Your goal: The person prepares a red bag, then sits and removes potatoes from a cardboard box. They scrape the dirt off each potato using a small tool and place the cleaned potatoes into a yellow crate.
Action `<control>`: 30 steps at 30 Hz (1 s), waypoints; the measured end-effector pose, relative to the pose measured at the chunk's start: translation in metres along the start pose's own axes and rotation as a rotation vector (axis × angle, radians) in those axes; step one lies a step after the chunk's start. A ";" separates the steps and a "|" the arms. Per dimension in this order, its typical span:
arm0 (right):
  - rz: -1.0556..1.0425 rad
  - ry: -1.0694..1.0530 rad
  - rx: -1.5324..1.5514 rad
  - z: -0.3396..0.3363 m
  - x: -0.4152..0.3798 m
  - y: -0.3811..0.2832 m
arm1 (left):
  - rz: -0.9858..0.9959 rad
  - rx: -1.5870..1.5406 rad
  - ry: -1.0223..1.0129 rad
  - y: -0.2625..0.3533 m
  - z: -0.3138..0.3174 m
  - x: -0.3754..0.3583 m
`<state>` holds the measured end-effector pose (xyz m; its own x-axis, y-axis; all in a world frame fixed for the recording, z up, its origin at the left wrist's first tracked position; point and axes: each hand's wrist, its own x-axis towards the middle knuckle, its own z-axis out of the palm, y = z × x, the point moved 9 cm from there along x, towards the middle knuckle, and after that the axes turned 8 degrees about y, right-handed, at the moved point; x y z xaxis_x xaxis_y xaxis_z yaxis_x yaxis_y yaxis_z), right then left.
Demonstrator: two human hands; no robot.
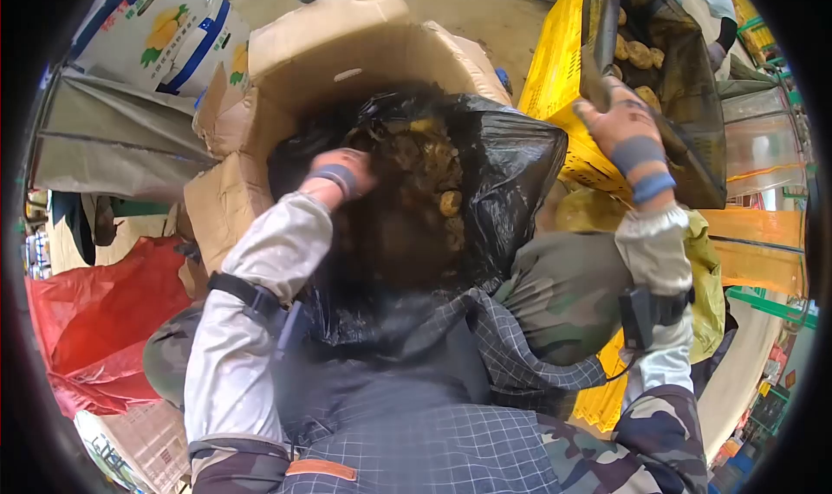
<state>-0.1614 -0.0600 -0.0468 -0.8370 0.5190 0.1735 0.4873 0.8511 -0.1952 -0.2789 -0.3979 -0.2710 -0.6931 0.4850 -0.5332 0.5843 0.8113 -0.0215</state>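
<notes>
Left hand (344, 172) over the mouth of a black plastic bag (516, 152), which lines an open cardboard box (329, 39); fingers blurred, can't tell if they grip anything. Brown tubers (450, 203), probably potatoes, down in the bag, much of it dark. Right hand (626, 126) at near side of yellow plastic crate (552, 48), thumb apart from fingers, grip unclear. More tubers inside crate, against dark liner (693, 87). Red plastic sheet (113, 308) left of box.
</notes>
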 end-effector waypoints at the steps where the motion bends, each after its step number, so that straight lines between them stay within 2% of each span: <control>1: 0.016 0.092 0.011 -0.016 -0.004 -0.003 | 0.108 -0.136 0.043 0.030 -0.016 -0.005; 2: -0.019 0.134 0.181 -0.032 -0.011 -0.015 | 0.138 -0.346 0.135 0.039 -0.003 0.015; 3: -0.076 0.175 0.372 -0.038 -0.021 -0.025 | 0.175 -0.407 0.293 0.042 0.024 0.052; 4: -0.134 0.216 0.559 -0.045 -0.033 -0.036 | 0.150 -0.355 0.340 0.046 0.015 0.063; 5: -0.146 0.188 0.617 -0.051 -0.045 -0.054 | 0.127 -0.306 0.388 0.054 0.006 0.074; 8: -0.149 0.012 0.676 -0.042 -0.066 -0.076 | -0.144 -0.264 0.536 0.043 -0.019 0.119; 9: -0.156 -0.066 0.699 -0.038 -0.066 -0.081 | -0.187 -0.294 0.615 0.037 -0.015 0.134; 11: -0.141 -0.088 0.679 -0.031 -0.063 -0.077 | -0.283 -0.349 0.766 0.014 0.008 0.164; 12: -0.136 -0.095 0.673 -0.027 -0.059 -0.075 | -0.363 -0.690 0.537 -0.004 0.020 0.193; 14: -0.145 -0.129 0.760 -0.022 -0.053 -0.072 | -0.240 -0.488 0.532 -0.010 0.043 0.231; 16: -0.097 -0.199 0.868 -0.017 -0.051 -0.071 | -0.181 -0.336 0.507 0.000 0.043 0.228; 19: -0.086 -0.240 0.865 -0.020 -0.050 -0.076 | -0.115 -0.540 0.430 -0.003 0.033 0.231; 20: -0.047 -0.243 0.892 -0.017 -0.051 -0.075 | -0.006 -0.552 0.495 0.000 0.022 0.224; 22: -0.097 -0.258 0.882 -0.017 -0.050 -0.077 | 0.209 -0.577 0.611 0.005 -0.001 0.187; 25: -0.096 -0.283 0.907 -0.013 -0.051 -0.076 | 0.240 -0.243 0.369 0.044 -0.054 0.111; 26: -0.085 -0.290 0.916 -0.012 -0.052 -0.074 | 0.364 -0.553 0.381 0.041 -0.054 0.101; 29: -0.054 -0.327 0.862 -0.015 -0.052 -0.073 | 0.250 -0.593 0.487 0.022 -0.043 0.097; 30: -0.049 -0.304 0.919 -0.016 -0.052 -0.074 | 0.130 -0.579 0.448 0.014 -0.043 0.095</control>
<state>-0.1499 -0.1483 -0.0262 -0.9426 0.3326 -0.0303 0.1737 0.4108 -0.8950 -0.3547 -0.3264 -0.2856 -0.8118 0.5748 -0.1029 0.4428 0.7207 0.5334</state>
